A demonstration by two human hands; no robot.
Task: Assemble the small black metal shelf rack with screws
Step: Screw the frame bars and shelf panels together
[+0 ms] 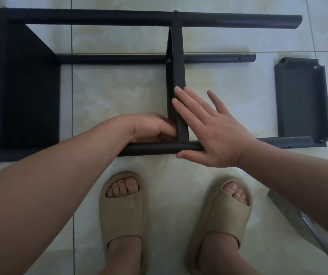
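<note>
- Fingers straight and spread, the right hand presses flat against the middle shelf, probably to hold it square to the near pole.
- The left hand curls its fingers at the shelf's lower end. The tips are hidden, so what they clamp cannot be told.
- The rack lies sideways on the tiled floor; a loose shelf waits at its right end.

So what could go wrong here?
The left hand curls right at the joint where the middle panel meets the near pole, so it might get pinched. The right hand only presses flat; the panel could slip. The loose panel, at the pole's end, may get knocked aside.
</note>
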